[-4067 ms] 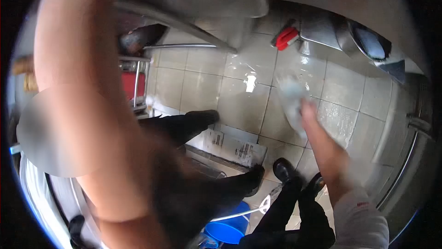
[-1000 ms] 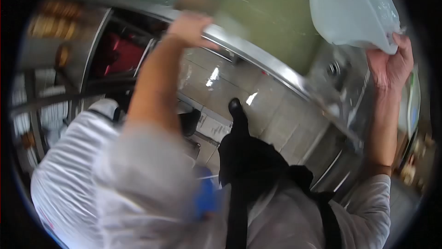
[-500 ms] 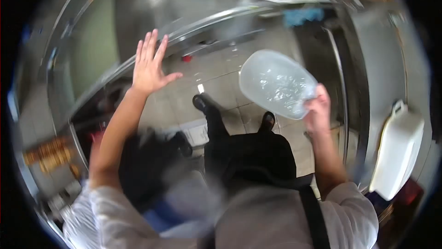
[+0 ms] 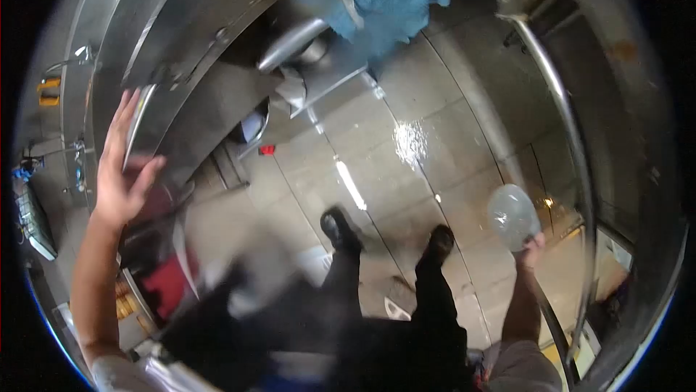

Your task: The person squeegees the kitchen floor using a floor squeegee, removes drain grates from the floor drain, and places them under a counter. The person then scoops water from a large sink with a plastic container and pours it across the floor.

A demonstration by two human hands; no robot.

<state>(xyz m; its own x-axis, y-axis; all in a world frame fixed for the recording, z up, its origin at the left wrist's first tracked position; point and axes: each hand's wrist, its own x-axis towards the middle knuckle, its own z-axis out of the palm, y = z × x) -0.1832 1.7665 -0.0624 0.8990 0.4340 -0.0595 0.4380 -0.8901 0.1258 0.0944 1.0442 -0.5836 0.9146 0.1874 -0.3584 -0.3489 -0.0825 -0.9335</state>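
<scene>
My right hand (image 4: 533,248) grips the near edge of a translucent plastic container (image 4: 512,215), held low over the tiled floor at the right. Whatever the container holds cannot be made out. At the left, my left hand (image 4: 123,174) is raised with its fingers up and the thumb apart, holding nothing. It is beside the metal edge of a counter (image 4: 138,127). Wet, shiny patches (image 4: 410,143) show on the floor between my hands.
Blue cloths (image 4: 399,1) hang at the top centre. A metal rail (image 4: 554,88) curves down the right side. A small red object (image 4: 267,150) lies on the floor. A blurred person in dark clothes (image 4: 254,305) is at the lower left, near a red item (image 4: 165,287).
The view has turned toward the blue cloths. The container in my right hand has gone lower and farther right. My left hand, still open, is now farther left by the counter edge.
</scene>
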